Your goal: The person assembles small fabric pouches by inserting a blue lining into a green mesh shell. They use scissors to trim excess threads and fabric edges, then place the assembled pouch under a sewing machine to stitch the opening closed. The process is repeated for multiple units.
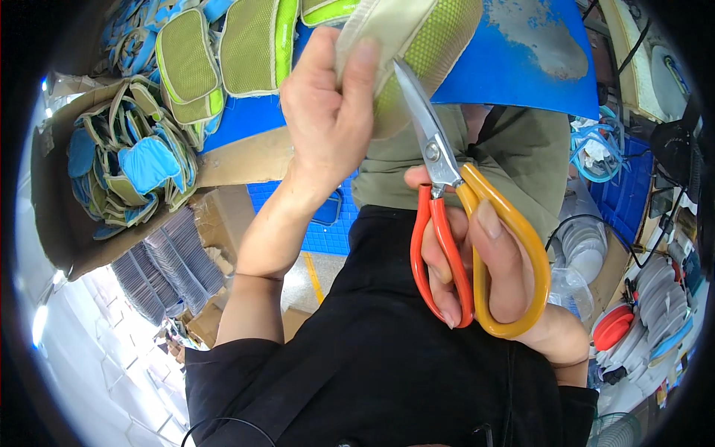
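My left hand [328, 112] is closed on a green mesh fabric piece [443, 45] with a pale lining, its thumb pressing on the pale side. My right hand [499, 253] grips a pair of scissors [439, 160] with one red and one orange handle, fingers through the loops. The blades lie together, pointing up and left, with the tip at the fabric piece; whether it touches the cloth I cannot tell. Similar green mesh pieces [257, 48] lie to the left on the blue work table [506, 89].
A cardboard box [63, 238] full of blue and green fabric pieces stands at the left, above bundled grey stacks [175, 261]. More blue pieces pile at the far left. On the right are a blue crate [622, 179], a dangling black cable [633, 261] and several white rolls [659, 290].
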A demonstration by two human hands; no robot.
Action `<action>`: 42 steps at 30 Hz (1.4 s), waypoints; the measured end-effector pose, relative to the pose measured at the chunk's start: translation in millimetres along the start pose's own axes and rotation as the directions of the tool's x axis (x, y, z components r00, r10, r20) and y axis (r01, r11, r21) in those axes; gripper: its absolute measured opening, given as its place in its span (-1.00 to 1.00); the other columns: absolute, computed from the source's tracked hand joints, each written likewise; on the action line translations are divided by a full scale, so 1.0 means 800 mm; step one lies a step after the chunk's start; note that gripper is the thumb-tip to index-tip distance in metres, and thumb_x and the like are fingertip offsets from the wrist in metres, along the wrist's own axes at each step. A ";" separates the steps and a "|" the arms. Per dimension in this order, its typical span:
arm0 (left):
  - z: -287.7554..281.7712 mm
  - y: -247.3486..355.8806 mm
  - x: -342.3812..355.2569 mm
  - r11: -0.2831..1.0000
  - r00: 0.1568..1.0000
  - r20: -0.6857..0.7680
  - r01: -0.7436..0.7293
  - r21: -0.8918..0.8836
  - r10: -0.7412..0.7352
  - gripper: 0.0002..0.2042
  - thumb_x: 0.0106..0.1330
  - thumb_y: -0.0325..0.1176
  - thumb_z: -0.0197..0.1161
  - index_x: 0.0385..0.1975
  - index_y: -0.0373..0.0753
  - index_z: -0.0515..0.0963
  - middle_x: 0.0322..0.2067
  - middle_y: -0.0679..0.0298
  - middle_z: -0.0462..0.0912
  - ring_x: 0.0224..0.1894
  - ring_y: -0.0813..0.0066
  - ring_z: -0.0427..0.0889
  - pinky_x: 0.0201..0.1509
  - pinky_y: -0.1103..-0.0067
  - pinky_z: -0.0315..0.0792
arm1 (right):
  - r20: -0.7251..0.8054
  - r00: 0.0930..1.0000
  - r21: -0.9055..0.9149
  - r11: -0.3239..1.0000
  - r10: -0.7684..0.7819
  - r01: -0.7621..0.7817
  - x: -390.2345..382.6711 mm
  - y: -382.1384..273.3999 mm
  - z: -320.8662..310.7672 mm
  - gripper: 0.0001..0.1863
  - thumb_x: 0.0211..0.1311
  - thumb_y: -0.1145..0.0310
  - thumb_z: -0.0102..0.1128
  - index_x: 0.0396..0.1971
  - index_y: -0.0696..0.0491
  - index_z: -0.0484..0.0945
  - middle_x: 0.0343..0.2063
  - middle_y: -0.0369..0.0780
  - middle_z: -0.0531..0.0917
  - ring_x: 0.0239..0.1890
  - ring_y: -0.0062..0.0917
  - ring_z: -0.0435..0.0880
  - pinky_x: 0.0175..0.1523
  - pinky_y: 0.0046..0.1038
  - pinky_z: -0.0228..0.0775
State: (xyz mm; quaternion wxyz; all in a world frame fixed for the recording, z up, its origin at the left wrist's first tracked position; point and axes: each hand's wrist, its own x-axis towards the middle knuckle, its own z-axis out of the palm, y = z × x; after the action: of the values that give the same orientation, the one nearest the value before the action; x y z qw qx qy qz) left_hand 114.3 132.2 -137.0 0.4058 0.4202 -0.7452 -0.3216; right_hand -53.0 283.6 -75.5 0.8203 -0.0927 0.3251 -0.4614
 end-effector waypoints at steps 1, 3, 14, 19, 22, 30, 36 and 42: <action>0.001 -0.001 0.001 1.000 1.000 -0.007 -0.021 0.022 0.021 -0.85 0.52 -0.36 0.18 -0.22 -0.33 0.54 -0.48 0.32 0.60 -0.43 0.71 0.42 -0.33 0.65 0.38 | 0.001 1.000 0.004 1.000 -0.002 0.002 0.001 0.000 0.000 -0.38 0.59 -0.10 -0.16 0.30 0.13 0.26 -0.54 -0.31 0.45 -0.75 -0.72 0.35 -0.61 -0.68 0.19; 0.001 0.000 0.002 0.997 0.999 -0.014 -0.046 0.069 0.047 -0.85 0.50 -0.35 0.20 -0.23 -0.31 0.54 -0.55 0.25 0.58 -0.50 0.65 0.43 -0.40 0.59 0.40 | 0.003 1.000 0.012 1.000 -0.006 0.006 0.002 -0.001 0.000 -0.37 0.58 -0.12 -0.15 0.30 0.14 0.27 -0.54 -0.31 0.44 -0.75 -0.72 0.34 -0.61 -0.68 0.19; 0.005 0.020 -0.006 0.974 0.999 0.019 -0.039 0.224 0.036 -0.85 0.55 -0.36 0.17 -0.22 -0.33 0.50 -0.42 0.42 0.58 -0.37 0.77 0.38 -0.31 0.75 0.33 | -0.055 0.998 0.086 0.996 -0.005 0.010 0.002 -0.001 0.015 -0.36 0.56 -0.16 -0.12 0.28 0.11 0.29 -0.52 -0.31 0.43 -0.74 -0.69 0.35 -0.61 -0.67 0.19; 0.006 0.011 -0.005 0.985 0.998 0.000 -0.065 0.159 0.065 -0.87 0.50 -0.38 0.21 -0.22 -0.32 0.52 -0.53 0.30 0.53 -0.51 0.66 0.38 -0.41 0.65 0.35 | -0.052 0.995 0.040 0.995 -0.090 0.092 0.007 0.010 0.011 -0.45 0.59 -0.05 -0.08 0.25 0.11 0.31 -0.56 -0.33 0.43 -0.76 -0.72 0.34 -0.62 -0.68 0.17; 0.005 0.004 0.002 0.998 0.999 0.016 -0.039 0.056 0.039 -0.88 0.49 -0.39 0.21 -0.23 -0.32 0.54 -0.55 0.28 0.54 -0.50 0.68 0.39 -0.41 0.64 0.36 | -0.063 0.993 0.021 0.995 -0.097 0.099 0.008 0.005 0.006 -0.51 0.60 0.03 -0.05 0.22 0.13 0.31 -0.62 -0.37 0.41 -0.77 -0.74 0.33 -0.65 -0.69 0.16; -0.001 0.005 0.007 0.989 0.995 0.087 0.057 -0.137 -0.045 -0.84 0.53 -0.38 0.16 -0.17 -0.37 0.58 -0.42 0.40 0.63 -0.34 0.78 0.44 -0.26 0.71 0.38 | -0.004 0.996 -0.129 0.988 -0.084 0.083 0.015 0.006 -0.015 -0.47 0.59 -0.01 -0.06 0.24 0.13 0.31 -0.49 -0.32 0.46 -0.70 -0.71 0.41 -0.58 -0.68 0.22; -0.007 -0.002 0.016 0.961 0.968 0.198 0.194 -0.196 -0.155 -0.78 0.55 -0.34 0.14 -0.11 -0.39 0.61 -0.34 0.38 0.69 -0.29 0.79 0.51 -0.23 0.71 0.43 | 0.049 0.998 0.051 0.998 -0.034 0.031 0.010 -0.002 -0.027 -0.42 0.54 0.02 0.05 0.33 0.11 0.28 -0.47 -0.33 0.46 -0.67 -0.71 0.42 -0.51 -0.67 0.25; -0.006 -0.010 0.024 0.875 0.920 0.280 0.359 -0.326 -0.273 -0.73 0.54 -0.28 0.17 -0.05 -0.38 0.62 -0.28 0.36 0.73 -0.26 0.78 0.57 -0.19 0.72 0.47 | 0.011 0.996 -0.148 0.985 -0.084 0.084 0.009 0.008 -0.027 -0.48 0.52 0.18 0.12 0.33 0.10 0.28 -0.50 -0.38 0.43 -0.68 -0.77 0.37 -0.56 -0.69 0.19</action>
State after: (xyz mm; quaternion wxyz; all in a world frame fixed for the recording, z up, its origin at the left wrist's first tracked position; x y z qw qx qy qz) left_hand 115.5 111.0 -134.8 0.3322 0.4130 -0.6328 -0.5645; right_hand -59.7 284.5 -98.5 0.7916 -0.1681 0.3524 -0.4700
